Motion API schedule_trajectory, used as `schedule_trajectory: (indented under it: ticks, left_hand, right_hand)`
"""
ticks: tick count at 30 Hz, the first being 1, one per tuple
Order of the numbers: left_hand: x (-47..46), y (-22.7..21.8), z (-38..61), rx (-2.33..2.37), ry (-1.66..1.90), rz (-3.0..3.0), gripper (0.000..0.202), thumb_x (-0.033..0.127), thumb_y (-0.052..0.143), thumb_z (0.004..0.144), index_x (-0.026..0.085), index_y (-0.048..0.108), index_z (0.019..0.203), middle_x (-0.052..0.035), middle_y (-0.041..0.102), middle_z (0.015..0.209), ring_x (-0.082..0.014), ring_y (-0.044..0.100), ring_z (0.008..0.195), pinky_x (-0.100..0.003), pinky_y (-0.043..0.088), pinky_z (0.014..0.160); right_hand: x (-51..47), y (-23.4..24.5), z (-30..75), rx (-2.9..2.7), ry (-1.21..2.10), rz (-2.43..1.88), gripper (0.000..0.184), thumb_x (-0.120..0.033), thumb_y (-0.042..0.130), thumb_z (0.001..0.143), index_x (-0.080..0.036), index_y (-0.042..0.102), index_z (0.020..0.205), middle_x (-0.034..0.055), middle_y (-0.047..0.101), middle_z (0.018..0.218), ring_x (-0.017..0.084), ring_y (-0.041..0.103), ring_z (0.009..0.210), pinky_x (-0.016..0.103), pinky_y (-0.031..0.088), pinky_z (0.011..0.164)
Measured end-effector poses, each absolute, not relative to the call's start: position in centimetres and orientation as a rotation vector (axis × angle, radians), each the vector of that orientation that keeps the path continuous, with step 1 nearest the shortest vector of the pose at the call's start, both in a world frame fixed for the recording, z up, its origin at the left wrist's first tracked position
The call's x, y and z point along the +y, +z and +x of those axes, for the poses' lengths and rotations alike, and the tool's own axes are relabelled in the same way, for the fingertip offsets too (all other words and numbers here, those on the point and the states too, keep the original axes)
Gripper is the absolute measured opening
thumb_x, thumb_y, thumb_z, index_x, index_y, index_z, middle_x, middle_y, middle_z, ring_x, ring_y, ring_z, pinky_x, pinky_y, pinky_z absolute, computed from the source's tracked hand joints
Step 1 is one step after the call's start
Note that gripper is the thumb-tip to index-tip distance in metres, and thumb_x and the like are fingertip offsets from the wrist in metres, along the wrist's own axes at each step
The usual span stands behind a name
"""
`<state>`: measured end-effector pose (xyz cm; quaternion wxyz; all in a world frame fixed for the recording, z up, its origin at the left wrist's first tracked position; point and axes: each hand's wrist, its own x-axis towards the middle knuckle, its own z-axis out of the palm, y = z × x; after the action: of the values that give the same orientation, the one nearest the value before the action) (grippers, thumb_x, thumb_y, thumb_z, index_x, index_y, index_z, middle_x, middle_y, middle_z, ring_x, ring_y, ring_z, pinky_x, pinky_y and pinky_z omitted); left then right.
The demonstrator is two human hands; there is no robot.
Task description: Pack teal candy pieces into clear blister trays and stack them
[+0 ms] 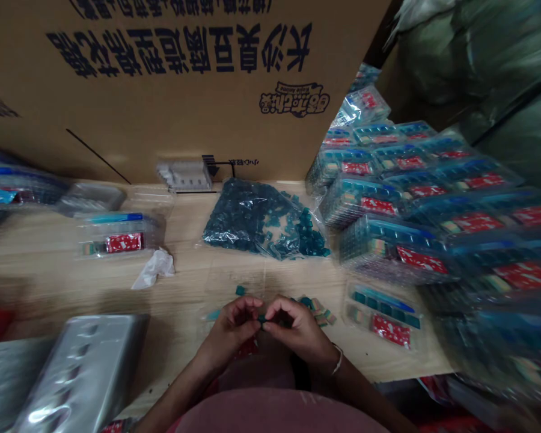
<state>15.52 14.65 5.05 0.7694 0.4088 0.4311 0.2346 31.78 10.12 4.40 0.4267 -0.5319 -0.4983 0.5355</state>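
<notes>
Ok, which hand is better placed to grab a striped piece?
Probably the right hand: the striped pieces lie beside it, with the left hand farther off. Both hands seem to pinch a teal piece, though.

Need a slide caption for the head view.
Bare left hand and right hand hold a small teal piece near a clear plastic bag of teal pieces, stacked clear plastic cases at right.

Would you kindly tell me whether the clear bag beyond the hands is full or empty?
Partly full: teal pieces crowd the left of the bag, but gaps further right let the table show through.
</notes>
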Motion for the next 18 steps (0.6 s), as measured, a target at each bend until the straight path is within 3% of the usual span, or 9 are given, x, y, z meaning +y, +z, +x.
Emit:
schedule_trajectory:
  ticks: [4,8,13,18]
  left_hand:
    - [14.1,5.5,14.8,0.905,0.338,0.985,0.023,0.026,0.065,0.067,0.015,0.065,0.087,0.0,0.058,0.069,-0.0098,0.049,0.06,-0.022,0.036,0.058]
    - [14.1,5.8,14.1,0.908,0.253,0.987,0.011,0.019,0.065,0.063,0.014,0.062,0.072,0.0021,0.055,0.063,-0.009,0.045,0.058,-0.021,0.031,0.056]
    - [14.5,5.6,13.8,0.668,0.112,0.701,0.027,0.029,0.076,0.054,0.012,0.061,0.069,0.0025,0.052,0.062,-0.0081,0.043,0.057,-0.02,0.03,0.055]
    - [14.3,4.9,14.6,0.829,0.232,0.586,0.034,0.037,0.079,0.057,0.014,0.059,0.073,0.0039,0.05,0.057,-0.0059,0.043,0.051,-0.019,0.03,0.052]
  right_hand:
    - [9.4,5.5,31.3,-1.475,1.15,-1.338,0.012,-0.007,0.052,0.068,-0.019,0.056,0.068,-0.0017,0.056,0.07,0.011,0.052,0.067,0.022,0.04,0.063]
    - [8.9,5.6,31.1,-1.508,1.189,-1.261,0.016,-0.005,0.051,0.068,-0.019,0.058,0.07,-0.0008,0.057,0.072,0.011,0.054,0.068,0.022,0.041,0.063]
    - [9.4,5.2,31.5,-1.372,1.44,-1.102,0.006,-0.013,0.057,0.072,-0.019,0.057,0.07,-0.0003,0.06,0.072,0.011,0.056,0.067,0.022,0.044,0.062]
    - [9.6,5.0,31.7,-1.555,1.062,-1.154,0.012,-0.015,0.057,0.076,-0.02,0.059,0.086,0.0044,0.059,0.09,0.015,0.057,0.085,0.028,0.046,0.075]
